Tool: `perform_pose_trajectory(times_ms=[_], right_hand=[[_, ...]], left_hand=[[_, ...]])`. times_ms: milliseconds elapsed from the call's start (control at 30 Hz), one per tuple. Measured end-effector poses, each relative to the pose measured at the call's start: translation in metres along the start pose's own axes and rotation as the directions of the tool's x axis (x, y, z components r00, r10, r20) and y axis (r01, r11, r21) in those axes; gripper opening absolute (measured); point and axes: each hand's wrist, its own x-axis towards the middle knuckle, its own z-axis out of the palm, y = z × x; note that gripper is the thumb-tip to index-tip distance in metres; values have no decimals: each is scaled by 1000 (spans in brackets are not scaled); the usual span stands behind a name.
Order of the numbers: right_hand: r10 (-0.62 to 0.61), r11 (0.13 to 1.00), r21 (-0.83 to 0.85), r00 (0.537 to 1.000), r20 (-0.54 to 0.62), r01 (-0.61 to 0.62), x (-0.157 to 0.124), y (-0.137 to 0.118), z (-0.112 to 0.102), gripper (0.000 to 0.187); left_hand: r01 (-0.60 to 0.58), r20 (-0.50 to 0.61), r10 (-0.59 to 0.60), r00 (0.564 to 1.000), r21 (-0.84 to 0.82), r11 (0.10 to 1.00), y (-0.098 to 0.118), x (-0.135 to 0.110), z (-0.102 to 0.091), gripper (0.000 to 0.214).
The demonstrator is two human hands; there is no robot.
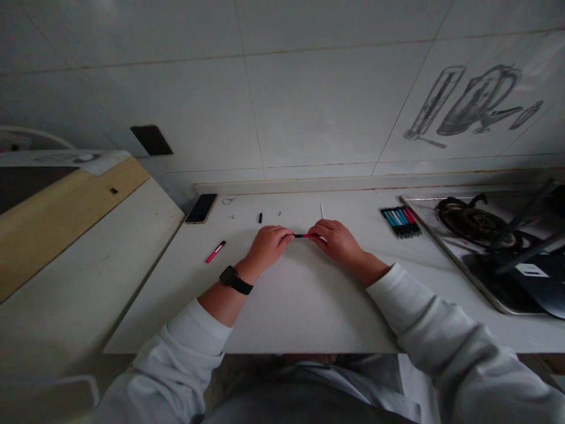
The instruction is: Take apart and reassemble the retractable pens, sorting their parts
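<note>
Between my two hands lies a thin red and black pen (pixel 303 235), held level just above the white table. My left hand (pixel 268 244), with a black watch on its wrist, pinches the black end. The red end is in the closed fingers of my right hand (pixel 338 242), which cover part of it. Just behind my right hand a thin white stick (pixel 322 211) rests on the table. A short black piece (pixel 260 218) and a tiny metal-looking part (pixel 279 213) lie beyond my left hand. To the left is another red pen part (pixel 215 252) with a black tip.
A phone (pixel 202 208) lies at the table's back left, near a small ring-shaped item (pixel 227 201). Several blue, white and red pens (pixel 401 222) are lined up at the right. Beyond them a gas stove (pixel 481 253) takes up the right side. A tiled wall closes off the back.
</note>
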Motion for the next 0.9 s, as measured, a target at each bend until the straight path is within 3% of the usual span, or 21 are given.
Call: perform_pose_trajectory(times_ms=[300, 433, 567, 700, 867, 900], right_hand=[[-48, 999, 6, 998, -38, 49, -1, 0, 3, 18], [-47, 999, 6, 997, -53, 48, -1, 1, 3, 17], [-37, 999, 12, 996, -76, 38, 0, 0, 1, 16], [-38, 999, 22, 997, -66, 40, 0, -1, 0, 16], [-38, 998, 39, 996, -77, 41, 0, -1, -1, 16], [-36, 998, 42, 996, -83, 39, 0, -1, -1, 17]], left_hand=[[28, 50, -26, 998, -43, 999, 0, 0, 1, 26], [46, 6, -46, 999, -102, 994, 1, -1, 2, 13], [75, -42, -81, 996, -123, 990, 0, -2, 3, 22], [63, 18, -62, 998, -50, 997, -5, -2, 4, 34], [53, -29, -56, 998, -123, 991, -4, -2, 5, 10], [49, -45, -56, 997, -144, 988, -4, -3, 5, 15]])
